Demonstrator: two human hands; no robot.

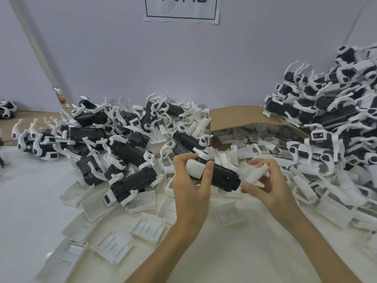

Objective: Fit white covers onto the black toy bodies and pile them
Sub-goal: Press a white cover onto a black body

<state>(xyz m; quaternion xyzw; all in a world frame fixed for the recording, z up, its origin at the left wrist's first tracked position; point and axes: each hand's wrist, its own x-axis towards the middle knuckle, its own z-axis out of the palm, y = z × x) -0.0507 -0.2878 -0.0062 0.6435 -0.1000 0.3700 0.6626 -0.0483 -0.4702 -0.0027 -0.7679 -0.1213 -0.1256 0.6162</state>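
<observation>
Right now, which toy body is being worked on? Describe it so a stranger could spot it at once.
Find the open cardboard box at the back wall; just before it, the left hand holds a black toy body and the right hand a white cover. That body alone is in a hand, not lying among the rest.

We read nothing whole — paper sign (pixel 182 9) above the cardboard box (pixel 240 117) shows only cropped character bottoms; stickers on black toy bodies (pixel 132 182) left of it — too small.
</observation>
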